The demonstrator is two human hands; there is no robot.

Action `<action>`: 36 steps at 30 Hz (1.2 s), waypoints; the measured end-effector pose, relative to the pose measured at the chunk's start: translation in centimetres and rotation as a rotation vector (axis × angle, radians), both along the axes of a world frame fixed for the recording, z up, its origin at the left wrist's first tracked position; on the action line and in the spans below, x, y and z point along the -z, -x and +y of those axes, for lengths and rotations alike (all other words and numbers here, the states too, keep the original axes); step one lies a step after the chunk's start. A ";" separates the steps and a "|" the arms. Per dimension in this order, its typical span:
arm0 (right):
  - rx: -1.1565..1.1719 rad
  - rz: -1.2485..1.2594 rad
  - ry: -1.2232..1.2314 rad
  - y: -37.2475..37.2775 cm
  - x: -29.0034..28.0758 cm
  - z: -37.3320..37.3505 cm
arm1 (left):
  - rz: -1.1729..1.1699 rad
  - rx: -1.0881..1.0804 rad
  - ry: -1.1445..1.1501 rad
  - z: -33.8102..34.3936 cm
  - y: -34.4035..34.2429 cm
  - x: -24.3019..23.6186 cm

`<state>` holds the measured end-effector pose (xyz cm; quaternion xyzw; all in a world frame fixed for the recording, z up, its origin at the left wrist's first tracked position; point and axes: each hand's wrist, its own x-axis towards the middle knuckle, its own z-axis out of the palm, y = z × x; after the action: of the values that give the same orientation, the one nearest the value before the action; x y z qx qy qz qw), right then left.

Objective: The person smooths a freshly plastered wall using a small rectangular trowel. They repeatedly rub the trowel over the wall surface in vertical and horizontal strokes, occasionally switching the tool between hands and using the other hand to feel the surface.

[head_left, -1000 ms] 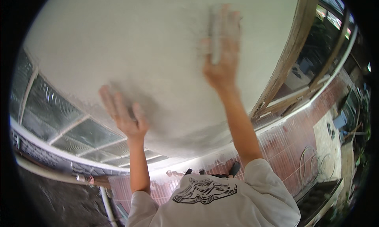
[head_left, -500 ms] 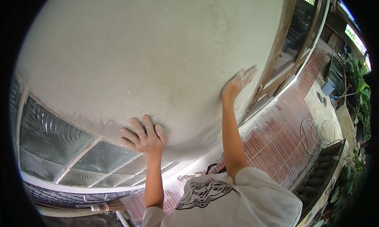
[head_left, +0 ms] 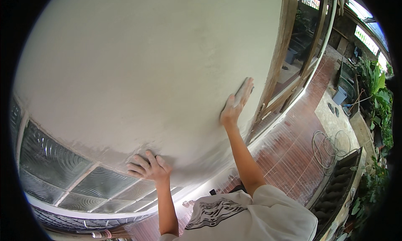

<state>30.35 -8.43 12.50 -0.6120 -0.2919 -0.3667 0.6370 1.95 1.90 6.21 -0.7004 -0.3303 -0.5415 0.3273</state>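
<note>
A pale, smooth wall (head_left: 138, 73) fills most of the view, with grey smudges low on it. My right hand (head_left: 233, 109) is pressed against it near the wooden door frame, thumb and fingers pointing up. Under its fingers is a thin grey piece (head_left: 240, 94) that looks like sandpaper, held flat to the wall; part of it is hidden. Lower down, my left hand (head_left: 151, 169) rests on the wall with dusty fingers spread and nothing in it. It is just above and right of the patterned glass panes (head_left: 106, 180).
At right, a glazed wooden door frame (head_left: 276, 65) borders the wall. Dusty red tiles (head_left: 289, 153) cover the floor. Farther right are a coiled hose (head_left: 324, 151), a blue-grey bucket (head_left: 340, 95), slippers (head_left: 333, 110) and plants (head_left: 381, 98). A broom (head_left: 111, 233) lies at lower left.
The view has shifted, putting both hands lower in it. My right hand has slid slightly left, away from the door frame, its fingers more upright. My left hand stays on the wall.
</note>
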 end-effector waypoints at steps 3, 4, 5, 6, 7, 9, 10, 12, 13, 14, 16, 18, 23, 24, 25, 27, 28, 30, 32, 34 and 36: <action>0.009 0.113 -0.100 -4.0 -1.4 -0.9 | -0.054 -0.029 0.010 -0.6 -1.1 -0.2; 0.015 0.103 -0.117 -5.4 -2.3 -1.3 | -0.097 -0.040 0.055 -1.0 -1.8 -0.6; 0.017 0.085 -0.134 -6.6 -3.3 -1.8 | -0.155 -0.037 0.083 -1.4 -2.9 -1.2; 0.019 0.053 -0.126 -7.7 -4.5 -2.2 | -0.226 -0.038 0.117 -1.6 -4.4 -2.0; 0.019 0.012 -0.119 -8.9 -5.9 -2.5 | -0.230 -0.045 0.084 -1.8 -5.6 -3.2; 0.032 -0.081 -0.066 -11.1 -8.5 -3.3 | -0.246 -0.073 0.051 -2.2 -7.7 -5.7; 0.048 -0.134 -0.023 -11.9 -9.6 -3.8 | -0.244 -0.083 0.037 -2.6 -8.7 -7.0; 0.058 -0.235 0.031 -13.5 -11.4 -4.4 | -0.261 -0.093 0.028 -3.1 -10.6 -9.4; 0.051 -0.285 0.044 -14.1 -12.0 -4.6 | -0.266 -0.098 0.020 -3.4 -11.5 -10.5; 0.038 -0.317 0.067 -14.6 -12.3 -4.7 | -0.250 -0.106 -0.013 -3.6 -12.2 -11.5; 0.032 -0.381 0.075 -15.2 -12.3 -5.0 | -0.237 -0.131 0.007 -4.2 -13.4 -12.8; 0.027 -0.427 0.094 -15.5 -11.9 -5.1 | -0.239 -0.127 -0.041 -4.8 -15.0 -13.8; 0.011 -0.488 0.114 -16.0 -10.9 -5.1 | -0.165 -0.067 -0.063 -5.7 -19.1 -16.0; 0.005 -0.499 0.127 -16.1 -10.7 -5.1 | -0.140 -0.057 -0.053 -5.9 -20.0 -16.4; 0.000 -0.511 0.135 -16.3 -10.5 -5.1 | -0.120 -0.052 -0.057 -6.1 -20.8 -16.8; -0.014 -0.529 0.155 -16.5 -9.8 -5.2 | -0.079 -0.050 -0.034 -6.5 -22.4 -17.7; -0.021 -0.538 0.168 -16.5 -9.3 -5.3 | -0.061 -0.029 -0.078 -6.9 -23.1 -18.0; -0.024 -0.562 0.194 -16.6 -8.0 -5.5 | -0.027 -0.009 -0.092 -7.7 -24.7 -18.6; -0.015 -0.599 0.212 -16.5 -6.5 -5.7 | 0.022 0.002 -0.092 -8.5 -26.2 -19.1; -0.008 -0.629 0.258 -16.5 -5.1 -5.7 | 0.080 0.033 -0.083 -9.1 -27.5 -19.5; -0.010 -0.655 0.279 -16.7 -4.3 -5.7 | 0.124 0.092 -0.060 -9.4 -28.1 -19.9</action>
<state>47.07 -14.09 16.78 -0.5417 -0.5308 -0.4969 0.4218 30.10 -7.46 26.10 -0.7369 -0.2606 -0.5211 0.3429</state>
